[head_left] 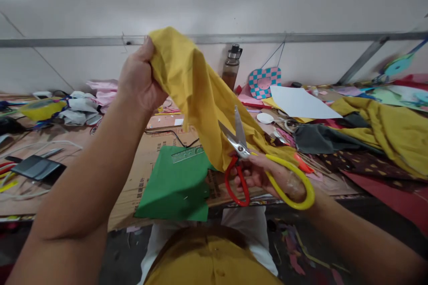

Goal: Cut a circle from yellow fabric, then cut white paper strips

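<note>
My left hand (142, 75) is raised and closed on the upper end of a yellow cloth (197, 84), which drapes down to the right in loose folds. In my right hand (259, 171) is a pair of scissors (241, 149) with one red and one yellow handle loop. Their blades are spread and point up, in front of the cloth. The cloth's lower end reaches down behind the scissors to the table. Below lies a green sheet (174, 187) on cardboard, with a clear ruler (187, 154) on it.
A bottle (231, 67) stands against the wall beside a checkered hanging piece (265, 82). White paper (304, 102), a grey cloth (334, 139) and more yellow fabric (391, 129) lie at right. A phone (39, 168) and cables are at left. Scraps litter the floor (294, 249).
</note>
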A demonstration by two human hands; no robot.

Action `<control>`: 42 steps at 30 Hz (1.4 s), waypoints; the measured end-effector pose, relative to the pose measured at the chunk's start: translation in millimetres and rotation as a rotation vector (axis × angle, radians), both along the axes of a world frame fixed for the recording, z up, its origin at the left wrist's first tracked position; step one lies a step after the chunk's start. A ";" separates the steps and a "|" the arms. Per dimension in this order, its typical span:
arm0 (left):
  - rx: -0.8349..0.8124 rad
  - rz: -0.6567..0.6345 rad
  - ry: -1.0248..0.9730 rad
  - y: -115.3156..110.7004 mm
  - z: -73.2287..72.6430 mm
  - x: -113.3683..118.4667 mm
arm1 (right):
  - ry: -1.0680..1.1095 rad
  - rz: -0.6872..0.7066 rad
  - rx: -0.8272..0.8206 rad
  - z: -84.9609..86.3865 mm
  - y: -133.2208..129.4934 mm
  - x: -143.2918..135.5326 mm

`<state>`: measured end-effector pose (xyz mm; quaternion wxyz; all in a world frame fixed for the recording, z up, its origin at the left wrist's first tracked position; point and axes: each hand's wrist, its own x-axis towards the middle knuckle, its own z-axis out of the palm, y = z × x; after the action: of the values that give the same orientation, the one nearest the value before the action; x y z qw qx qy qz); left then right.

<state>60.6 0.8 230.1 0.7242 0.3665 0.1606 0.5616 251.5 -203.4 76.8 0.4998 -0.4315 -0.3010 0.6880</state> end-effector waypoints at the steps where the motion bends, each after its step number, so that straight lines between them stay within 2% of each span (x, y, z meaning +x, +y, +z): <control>1: 0.019 -0.008 -0.025 2.8 4.1 4.4 | 0.024 0.011 -0.008 -0.4 -3.8 0.8; 6: 0.090 -0.060 -0.064 16.0 20.0 31.1 | 0.038 0.127 -0.033 -0.7 -18.7 -1.8; 10: 0.191 -0.085 0.026 19.4 29.2 53.2 | -0.004 0.214 -0.082 -1.1 0.4 -11.3; 13: 0.316 -0.084 0.075 20.1 36.4 58.2 | -0.054 0.114 -0.044 5.6 33.8 -9.2; 16: 0.364 -0.054 0.034 23.7 38.6 49.1 | -0.073 -0.075 0.040 24.2 70.2 5.1; 17: 0.360 -0.038 0.019 25.4 36.2 44.0 | -0.090 -0.186 0.060 31.7 80.8 11.6; 19: 0.294 -0.002 -0.012 27.8 23.9 33.0 | -0.119 -0.366 0.108 44.8 96.8 25.2; 21: 0.171 -0.001 -0.033 27.4 0.3 22.6 | -0.172 -0.422 0.112 51.3 103.5 37.0; 23: -0.028 0.061 0.004 23.2 -33.3 13.7 | -0.265 -0.343 0.004 49.1 99.6 44.1; 26: -0.359 0.123 0.206 12.0 -91.5 1.9 | -0.385 -0.172 -0.219 33.8 76.6 44.9; 28: -0.474 0.124 0.282 4.2 -125.7 -6.1 | -0.412 -0.060 -0.282 22.7 55.2 41.0; 30: -0.548 0.103 0.338 -1.8 -149.7 -14.1 | -0.406 0.048 -0.301 15.5 34.0 35.9; 33: -0.619 0.057 0.375 -5.9 -164.2 -24.8 | -0.349 0.122 -0.318 11.3 9.2 27.2; 37: -0.633 0.014 0.241 -7.5 -160.6 -32.2 | -0.311 0.151 -0.233 5.8 -5.5 10.4; 42: -0.508 0.017 0.178 -12.8 -156.5 -25.6 | -0.283 0.169 -0.158 -4.9 -2.2 -9.1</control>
<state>35.0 -12.0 73.6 0.7714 0.2196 0.3622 0.4748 242.4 -205.6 71.9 0.3575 -0.5353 -0.3486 0.6812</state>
